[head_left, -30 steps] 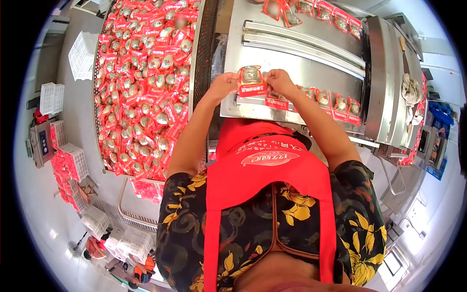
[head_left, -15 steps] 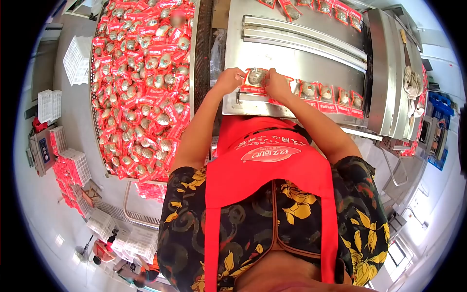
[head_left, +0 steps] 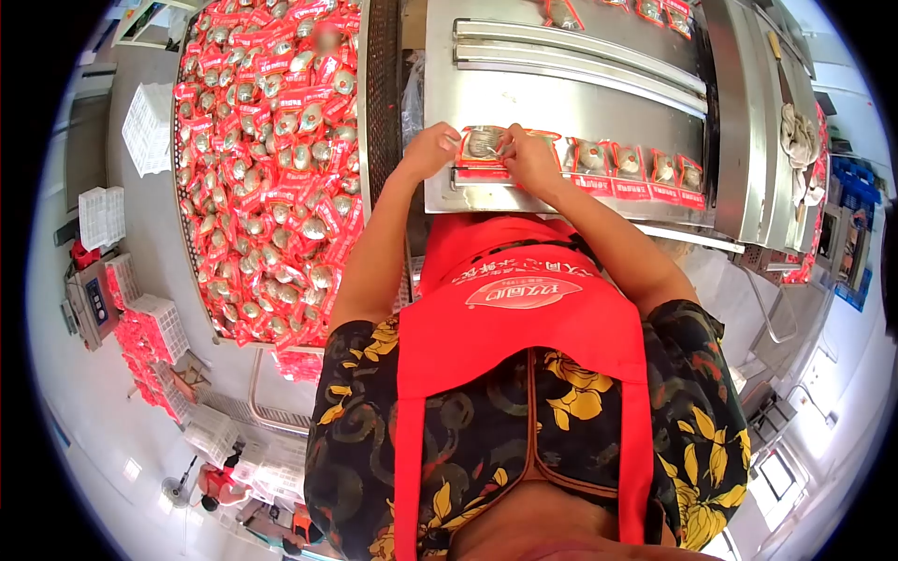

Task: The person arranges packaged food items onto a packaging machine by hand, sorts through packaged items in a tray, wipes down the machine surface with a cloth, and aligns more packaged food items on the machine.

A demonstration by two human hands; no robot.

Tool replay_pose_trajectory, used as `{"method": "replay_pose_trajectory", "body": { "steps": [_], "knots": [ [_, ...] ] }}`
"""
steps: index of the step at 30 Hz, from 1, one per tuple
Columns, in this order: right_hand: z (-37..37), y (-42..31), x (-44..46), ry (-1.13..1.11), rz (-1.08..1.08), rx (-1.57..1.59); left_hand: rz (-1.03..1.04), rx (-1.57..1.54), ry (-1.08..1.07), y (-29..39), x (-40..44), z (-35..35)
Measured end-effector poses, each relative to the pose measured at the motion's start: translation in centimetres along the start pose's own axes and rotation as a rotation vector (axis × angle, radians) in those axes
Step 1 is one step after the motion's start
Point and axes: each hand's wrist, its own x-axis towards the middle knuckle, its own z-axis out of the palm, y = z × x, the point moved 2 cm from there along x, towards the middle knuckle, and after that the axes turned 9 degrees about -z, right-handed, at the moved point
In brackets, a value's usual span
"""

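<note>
Pouch [head_left: 482, 143] pinched by right hand [head_left: 533, 164]; left hand [head_left: 431, 151] at its 9 o'clock edge, finger grip can't be told. Best laid flat, squared to pouch row [head_left: 629, 161] at 3 o'clock.

head-worn wide view, looking steeply down, close above red apron [head_left: 519, 341], facing steel worktable [head_left: 505, 92]

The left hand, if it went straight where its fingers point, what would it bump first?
The left hand would probably bump the red-edged packet, right by its fingertips. They might already touch; depth is unclear. The right hand is at the packet's other side.
</note>
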Motion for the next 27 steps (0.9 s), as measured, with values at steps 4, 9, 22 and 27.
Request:
{"method": "replay_pose_trajectory", "body": {
  "steps": [4, 9, 22, 27],
  "knots": [
    [-0.5, -1.4, -0.4, -0.021, 0.016, -0.146, -0.089, 0.003, -0.139, -0.6, -0.2, 0.0],
    [-2.6, -4.8, -4.3, 0.004, -0.201, -0.244, 0.221, 0.390, 0.254, 6.9, -6.9, 0.3],
    [-2.5, 0.3, -7.6, 0.205, -0.426, -0.309, 0.690, 0.551, 0.347, 6.1, -9.0, 7.2],
    [-1.9, 0.3, -8.6, 0.264, -0.411, -0.380, 0.723, 0.557, 0.409, 6.2, -9.3, 8.2]
  ]
}}
